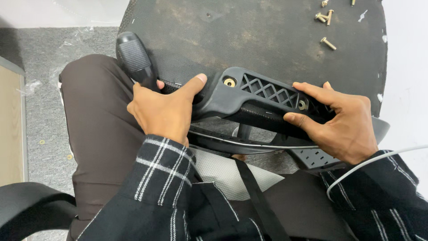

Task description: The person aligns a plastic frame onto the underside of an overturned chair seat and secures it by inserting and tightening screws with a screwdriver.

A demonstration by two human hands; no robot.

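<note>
Left hand [165,111] gripping a black-handled screwdriver [133,58], right hand [343,122] clasping a black plastic armrest bracket [263,96] against an upturned chair seat [267,31].

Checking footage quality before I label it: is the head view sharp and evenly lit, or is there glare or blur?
Head view: sharp on both hands and the armrest bracket; soft, even light, faint shadows; white floor at right nearly washed out; slight wide-angle bending at the edges; no motion blur.
</note>
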